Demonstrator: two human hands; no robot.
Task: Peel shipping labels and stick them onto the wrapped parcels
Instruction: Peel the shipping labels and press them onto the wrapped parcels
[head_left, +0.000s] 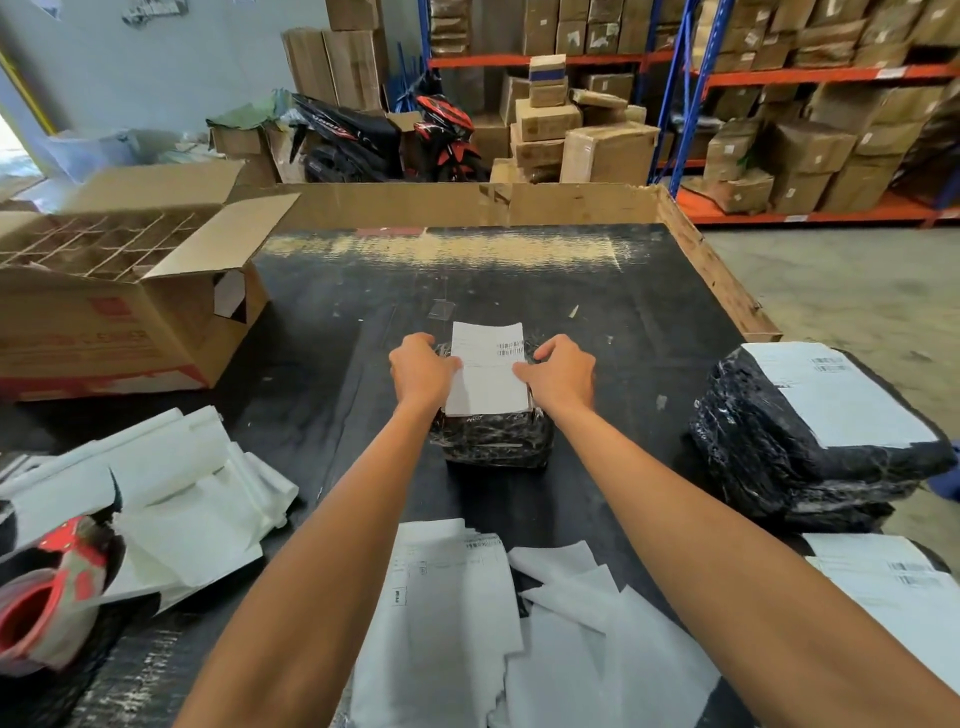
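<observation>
A small parcel wrapped in black film stands in the middle of the black table. A white shipping label lies on its top, its far end sticking out past the parcel. My left hand grips the parcel's left side with the thumb on the label's left edge. My right hand mirrors it on the right side, thumb pressing the label's right edge. A stack of unpeeled labels lies near me between my forearms.
Labelled black parcels are stacked at the right, another labelled parcel below them. Peeled backing sheets pile up at the left beside a red and grey tape dispenser. An open cardboard box with dividers stands far left. More backing sheets lie close to me.
</observation>
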